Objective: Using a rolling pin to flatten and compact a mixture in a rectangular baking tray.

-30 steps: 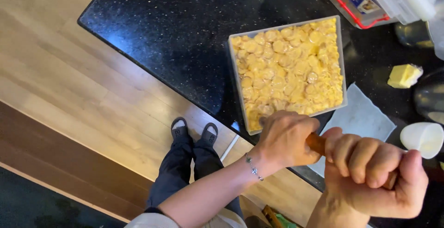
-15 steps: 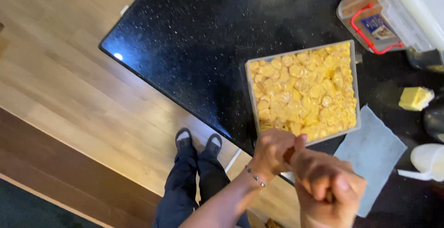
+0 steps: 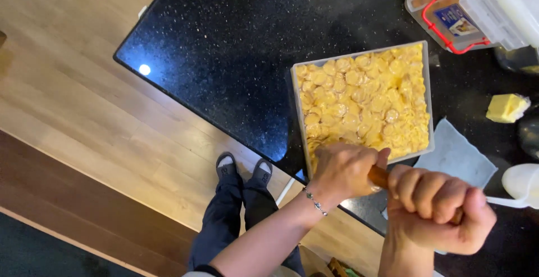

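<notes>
Both my hands grip a brown wooden cylinder (image 3: pixel 380 176), of which only a short part shows between them. My left hand (image 3: pixel 342 170), with a thin bracelet on its wrist, closes on the end over the near edge of a square grey baking dish (image 3: pixel 295 92). My right hand (image 3: pixel 438 212) is a fist around the other end, just right of it. The dish is filled with round yellow slices in a creamy sauce (image 3: pixel 365 97) and rests on a black speckled counter (image 3: pixel 224 41).
A white cloth (image 3: pixel 460 153) lies right of the dish, with a white cup (image 3: pixel 522 182) beyond it. A block of butter (image 3: pixel 505 107) and a clear lidded box with a red clasp (image 3: pixel 449 13) stand further back. My feet (image 3: pixel 244 170) are on the wooden floor (image 3: pixel 67 97).
My hands stay clasped on the wooden cylinder by the dish's near edge; my right fist has shifted slightly. The view has swung a little, so the dish sits elsewhere in frame.
</notes>
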